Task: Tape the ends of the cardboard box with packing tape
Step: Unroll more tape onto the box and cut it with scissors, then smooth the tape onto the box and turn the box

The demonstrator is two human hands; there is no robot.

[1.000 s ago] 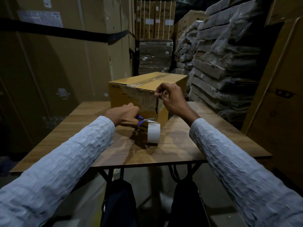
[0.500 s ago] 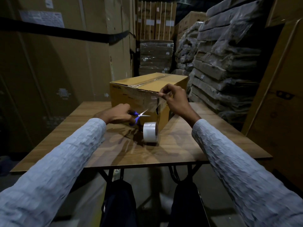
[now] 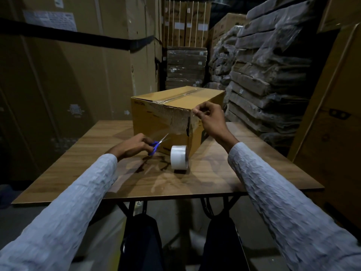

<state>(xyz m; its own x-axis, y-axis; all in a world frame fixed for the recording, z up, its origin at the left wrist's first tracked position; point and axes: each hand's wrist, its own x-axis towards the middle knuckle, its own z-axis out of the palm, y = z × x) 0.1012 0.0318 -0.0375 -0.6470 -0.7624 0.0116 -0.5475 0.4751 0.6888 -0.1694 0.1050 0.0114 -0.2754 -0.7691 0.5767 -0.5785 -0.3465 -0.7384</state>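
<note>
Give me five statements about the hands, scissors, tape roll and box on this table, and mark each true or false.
1. The left hand holds blue-handled scissors. True.
2. The tape roll lies flat on top of the box. False: it stands on edge on the table, in front of the box.
3. The right hand is raised at the box's near top corner, fingers pinched. True.
4. The scissors' blades are pushed into the tape roll. False: they point up and away, clear of the roll.
5. The box's top seam has no tape on it. False: a glossy strip of tape runs along the top.
</note>
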